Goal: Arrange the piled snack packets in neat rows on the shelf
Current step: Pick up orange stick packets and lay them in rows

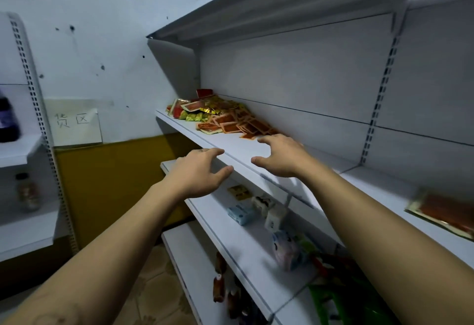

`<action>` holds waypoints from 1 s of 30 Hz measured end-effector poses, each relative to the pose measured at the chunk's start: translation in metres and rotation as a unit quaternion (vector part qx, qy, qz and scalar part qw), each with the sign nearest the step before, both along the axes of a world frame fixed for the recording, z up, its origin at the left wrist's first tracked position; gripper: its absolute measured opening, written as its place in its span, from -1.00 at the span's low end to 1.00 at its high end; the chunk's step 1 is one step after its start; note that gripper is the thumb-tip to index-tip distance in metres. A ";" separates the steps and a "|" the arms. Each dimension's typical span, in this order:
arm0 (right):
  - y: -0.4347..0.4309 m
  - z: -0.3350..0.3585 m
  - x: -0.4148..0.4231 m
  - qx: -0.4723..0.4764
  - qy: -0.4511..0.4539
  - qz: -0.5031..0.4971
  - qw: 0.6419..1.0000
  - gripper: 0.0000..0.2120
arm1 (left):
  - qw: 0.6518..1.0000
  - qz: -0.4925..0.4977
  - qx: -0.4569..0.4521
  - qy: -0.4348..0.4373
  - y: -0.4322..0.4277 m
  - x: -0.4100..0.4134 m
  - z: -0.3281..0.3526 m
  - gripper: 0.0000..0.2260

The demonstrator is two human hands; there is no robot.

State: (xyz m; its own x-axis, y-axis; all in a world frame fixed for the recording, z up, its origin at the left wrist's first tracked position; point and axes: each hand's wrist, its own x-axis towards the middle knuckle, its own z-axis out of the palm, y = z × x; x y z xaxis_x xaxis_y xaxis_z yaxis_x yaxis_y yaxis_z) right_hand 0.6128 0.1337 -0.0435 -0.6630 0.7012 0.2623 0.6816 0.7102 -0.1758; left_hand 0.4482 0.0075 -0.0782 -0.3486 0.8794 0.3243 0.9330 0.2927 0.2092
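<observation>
Left hand [197,173] and right hand [279,156], both reaching toward the white shelf [230,145]. The hands are apart, side by side, with fingers spread and loosely bent, and neither holds anything. The left hand is at the front edge of the shelf; whether it touches the edge cannot be told. The right hand is over the shelf surface, its fingertips just beside the near end of the pile of snack packets [220,117]; contact with the nearest packet cannot be told.

The pile lies at the far left end of the shelf, close to the back panel. Orange-red packets overlap at its near side; gold, green and red packets are heaped at its far side. A single orange packet [446,212], blurred, lies well apart to the right on the same level. The lower shelf [218,212] carries small cartons [241,213] and other blurred goods. On the left wall hangs a paper sign [74,124] with handwritten characters, above a yellow-brown board [110,183]
</observation>
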 end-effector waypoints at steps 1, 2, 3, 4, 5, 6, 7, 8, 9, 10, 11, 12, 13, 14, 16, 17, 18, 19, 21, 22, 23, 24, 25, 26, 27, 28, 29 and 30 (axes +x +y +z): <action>0.018 -0.002 -0.015 -0.004 0.002 -0.001 1.000 -0.39 | 1.000 0.003 -0.004 0.003 0.014 -0.011 -0.001 -0.41; 0.036 -0.004 -0.030 -0.007 0.003 -0.003 1.000 -0.40 | 1.000 0.004 -0.008 0.007 0.030 -0.022 0.000 -0.41; 0.055 -0.005 -0.044 -0.009 0.006 -0.006 1.000 -0.41 | 1.000 0.006 -0.011 0.012 0.046 -0.033 0.001 -0.42; 0.074 -0.006 -0.058 -0.013 0.010 -0.011 1.000 -0.41 | 1.000 0.006 -0.014 0.018 0.063 -0.044 0.003 -0.43; 0.093 -0.006 -0.071 -0.022 0.014 -0.015 1.000 -0.42 | 1.000 0.006 -0.019 0.021 0.079 -0.054 0.005 -0.44; 0.111 -0.006 -0.083 -0.032 0.018 -0.018 0.999 -0.43 | 0.999 0.003 -0.025 0.022 0.096 -0.064 0.008 -0.44; 0.129 -0.005 -0.094 -0.041 0.022 -0.021 0.999 -0.45 | 0.999 -0.001 -0.031 0.025 0.112 -0.075 0.009 -0.44; 0.146 -0.005 -0.104 -0.047 0.025 -0.024 0.998 -0.46 | 0.999 -0.005 -0.037 0.028 0.128 -0.085 0.010 -0.44; 0.163 -0.005 -0.113 -0.053 0.030 -0.028 0.998 -0.47 | 0.999 -0.007 -0.041 0.031 0.144 -0.096 0.010 -0.44; 0.178 -0.006 -0.122 -0.058 0.037 -0.033 0.997 -0.46 | 0.999 -0.010 -0.040 0.032 0.158 -0.106 0.010 -0.44; 0.191 -0.007 -0.130 -0.062 0.043 -0.039 0.996 -0.45 | 0.999 -0.014 -0.038 0.029 0.172 -0.116 0.009 -0.44; 0.201 -0.009 -0.138 -0.066 0.041 -0.047 0.996 -0.43 | 0.999 -0.019 -0.037 0.025 0.185 -0.125 0.008 -0.44; 0.211 -0.012 -0.144 -0.069 0.033 -0.054 0.996 -0.42 | 0.999 -0.024 -0.037 0.020 0.198 -0.133 0.006 -0.45; 0.221 -0.017 -0.151 -0.074 0.025 -0.063 0.995 -0.41 | 0.999 -0.030 -0.037 0.017 0.210 -0.140 0.004 -0.45; 0.241 -0.025 -0.162 -0.079 0.020 -0.081 0.993 -0.42 | 0.998 -0.040 -0.039 0.009 0.234 -0.153 0.001 -0.45; 0.250 -0.027 -0.167 -0.080 0.022 -0.091 0.992 -0.43 | 0.998 -0.046 -0.039 0.004 0.247 -0.157 0.000 -0.45; 0.258 -0.029 -0.172 -0.084 0.024 -0.101 0.991 -0.43 | 0.998 -0.053 -0.040 0.002 0.260 -0.162 -0.002 -0.45; 0.264 -0.032 -0.177 -0.089 0.024 -0.110 0.990 -0.43 | 0.997 -0.062 -0.042 0.003 0.273 -0.168 -0.004 -0.45; 0.276 -0.038 -0.190 -0.097 0.024 -0.135 0.986 -0.43 | 0.996 -0.083 -0.039 0.006 0.300 -0.180 -0.009 -0.45; 0.282 -0.041 -0.196 -0.101 0.027 -0.148 0.983 -0.46 | 0.995 -0.092 -0.038 0.000 0.314 -0.187 -0.011 -0.45; 0.288 -0.044 -0.202 -0.104 0.034 -0.161 0.981 -0.48 | 0.994 -0.101 -0.037 -0.008 0.327 -0.195 -0.013 -0.45; 0.294 -0.046 -0.209 -0.106 0.041 -0.174 0.978 -0.50 | 0.993 -0.112 -0.038 -0.016 0.340 -0.202 -0.014 -0.44; 0.300 -0.048 -0.215 -0.108 0.049 -0.189 0.975 -0.52 | 0.991 -0.123 -0.039 -0.020 0.353 -0.210 -0.015 -0.44; 0.307 -0.049 -0.221 -0.107 0.058 -0.205 0.971 -0.54 | 0.990 -0.136 -0.039 -0.020 0.366 -0.218 -0.017 -0.44; 0.313 -0.051 -0.227 -0.104 0.066 -0.223 0.967 -0.56 | 0.988 -0.147 -0.038 -0.020 0.379 -0.226 -0.017 -0.45; 0.320 -0.053 -0.233 -0.103 0.070 -0.244 0.962 -0.58 | 0.987 -0.157 -0.038 -0.022 0.393 -0.234 -0.018 -0.45; 0.326 -0.056 -0.239 -0.105 0.071 -0.267 0.955 -0.59 | 0.986 -0.164 -0.038 -0.022 0.405 -0.241 -0.018 -0.45; 0.331 -0.058 -0.244 -0.107 0.071 -0.288 0.949 -0.58 | 0.985 -0.169 -0.038 -0.022 0.418 -0.248 -0.018 -0.44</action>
State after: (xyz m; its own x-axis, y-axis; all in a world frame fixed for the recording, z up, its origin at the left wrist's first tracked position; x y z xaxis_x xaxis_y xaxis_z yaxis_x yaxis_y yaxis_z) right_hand 0.3685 0.4652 -0.1018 -0.1215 0.9840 0.1306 0.9045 0.1639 -0.3936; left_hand 0.2001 0.4253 -0.0962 -0.0434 0.9690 0.2434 0.9705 -0.0170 0.2407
